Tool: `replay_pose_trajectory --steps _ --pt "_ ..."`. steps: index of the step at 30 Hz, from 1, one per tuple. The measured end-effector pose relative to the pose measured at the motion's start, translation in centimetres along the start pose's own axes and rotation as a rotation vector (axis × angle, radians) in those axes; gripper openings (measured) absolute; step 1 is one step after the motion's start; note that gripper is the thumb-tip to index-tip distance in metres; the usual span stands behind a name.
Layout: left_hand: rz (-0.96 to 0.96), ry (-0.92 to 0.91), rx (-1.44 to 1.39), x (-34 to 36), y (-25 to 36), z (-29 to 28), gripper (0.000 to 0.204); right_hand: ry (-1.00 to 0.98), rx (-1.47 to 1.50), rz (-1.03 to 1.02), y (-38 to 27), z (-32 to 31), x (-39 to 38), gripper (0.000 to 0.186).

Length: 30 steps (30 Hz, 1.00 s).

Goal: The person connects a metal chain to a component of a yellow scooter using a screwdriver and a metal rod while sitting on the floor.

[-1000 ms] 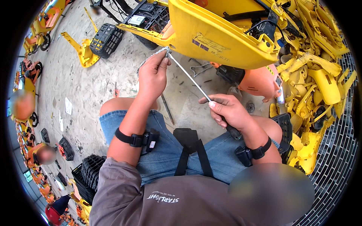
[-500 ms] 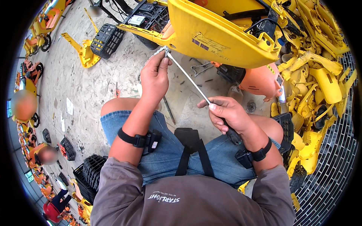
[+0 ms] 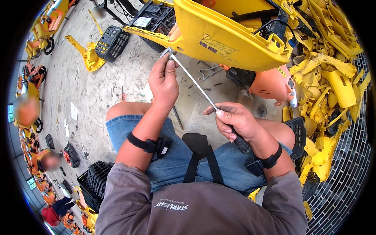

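My right hand (image 3: 239,122) is wrapped round the dark handle of a long screwdriver (image 3: 197,86). Its pale shaft slants up and left to my left hand (image 3: 164,84). There my thumb and fingers pinch a short grey metal chain (image 3: 167,51) at the shaft's tip. Fingers hide part of the chain, so whether the tip passes through a link cannot be told. Just beyond the chain is the edge of a large yellow body panel (image 3: 219,37) on a partly stripped scooter.
An orange power tool (image 3: 272,84) with a black end sits under the panel. Yellow plastic parts (image 3: 333,86) are heaped at right. A black basket (image 3: 112,44) and yellow bracket (image 3: 91,58) lie at far left. A dark rod (image 3: 178,118) lies between my knees.
The chain, trailing down behind my left fingers before, is now bunched at the screwdriver's tip. My left hand has shifted slightly right and down; the right has barely moved.
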<state>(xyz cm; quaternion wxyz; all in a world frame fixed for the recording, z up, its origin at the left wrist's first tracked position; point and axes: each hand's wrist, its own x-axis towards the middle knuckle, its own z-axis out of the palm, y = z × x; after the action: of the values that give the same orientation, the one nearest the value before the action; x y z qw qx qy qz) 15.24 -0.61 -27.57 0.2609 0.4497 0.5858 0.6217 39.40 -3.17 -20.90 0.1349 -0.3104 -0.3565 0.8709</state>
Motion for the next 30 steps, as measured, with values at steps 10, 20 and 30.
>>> replay_pose_trajectory --steps 10,20,30 --pt "-0.134 0.008 -0.069 0.9 0.0 0.4 0.026 0.214 -0.528 -0.214 1.0 -1.1 1.4 0.031" --pt "-0.470 -0.366 -0.293 -0.4 2.9 0.2 0.026 0.512 -0.496 -0.237 -0.9 -2.7 2.9 0.025" --pt "-0.490 -0.785 -0.324 -1.4 2.9 -0.6 0.026 0.340 -0.387 -0.281 -1.2 -2.5 4.3 0.029"
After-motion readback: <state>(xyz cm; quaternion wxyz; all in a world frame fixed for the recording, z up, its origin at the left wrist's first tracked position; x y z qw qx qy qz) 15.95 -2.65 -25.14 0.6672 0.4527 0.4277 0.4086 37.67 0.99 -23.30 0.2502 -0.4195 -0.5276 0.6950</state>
